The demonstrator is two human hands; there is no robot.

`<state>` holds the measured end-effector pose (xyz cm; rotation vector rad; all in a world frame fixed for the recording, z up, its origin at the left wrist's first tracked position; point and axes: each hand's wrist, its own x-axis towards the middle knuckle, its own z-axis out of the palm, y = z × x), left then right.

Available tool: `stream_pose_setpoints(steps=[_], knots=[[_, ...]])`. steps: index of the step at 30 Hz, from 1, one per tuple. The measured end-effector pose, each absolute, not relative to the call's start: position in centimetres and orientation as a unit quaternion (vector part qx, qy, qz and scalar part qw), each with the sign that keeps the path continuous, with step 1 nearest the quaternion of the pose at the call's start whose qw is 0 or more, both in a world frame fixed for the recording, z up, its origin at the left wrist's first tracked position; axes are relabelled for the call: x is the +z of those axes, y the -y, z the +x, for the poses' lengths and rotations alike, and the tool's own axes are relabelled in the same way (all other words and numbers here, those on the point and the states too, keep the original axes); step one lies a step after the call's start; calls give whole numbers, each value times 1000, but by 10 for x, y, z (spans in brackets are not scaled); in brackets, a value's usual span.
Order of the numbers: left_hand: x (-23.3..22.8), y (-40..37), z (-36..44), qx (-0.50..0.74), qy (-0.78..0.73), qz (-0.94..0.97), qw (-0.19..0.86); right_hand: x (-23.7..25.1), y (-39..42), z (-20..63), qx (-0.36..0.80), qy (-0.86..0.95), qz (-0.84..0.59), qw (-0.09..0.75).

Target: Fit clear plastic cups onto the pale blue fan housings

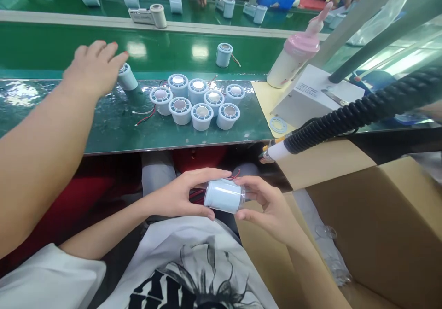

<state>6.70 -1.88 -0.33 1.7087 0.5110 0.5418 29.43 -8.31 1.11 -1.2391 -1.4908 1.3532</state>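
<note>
In front of my shirt, below the bench edge, a light blue cylinder (223,195) lies sideways between my hands. Thin red wires (236,174) stick out behind it. My left hand (188,191) grips its left end, thumb below and fingers above. A clear plastic sleeve (243,198) shows around the cylinder's right end, and my right hand (271,205) closes on it there. On the bench, a cluster of similar blue cylinders (202,115) stands upright, with slotted rings on top and some wires trailing.
From the left, a co-worker's hand (95,67) reaches over another cylinder (127,78). One cylinder (224,55) stands on the green belt (165,46). To the right are a pink-topped bottle (293,55), a white box (311,92), a black ribbed hose (345,111) and a cardboard box (376,221) containing clear plastic pieces.
</note>
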Motion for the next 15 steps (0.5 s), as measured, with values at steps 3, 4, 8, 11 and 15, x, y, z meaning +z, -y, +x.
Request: stream_pose_setpoints(steps=[3, 4, 8, 11, 15], knots=[[-3, 18, 67, 231, -217, 732, 603, 12, 82, 294, 563, 552, -488, 375], [-3, 18, 67, 230, -218, 730, 605, 12, 82, 293, 573, 541, -490, 374], [-4, 19, 67, 228, -218, 734, 602, 12, 82, 292, 617, 497, -486, 369], [-4, 19, 66, 228, -217, 744, 589, 12, 81, 290, 642, 462, -493, 362], [-4, 19, 65, 231, -214, 750, 581, 10, 79, 288, 662, 424, -501, 362]])
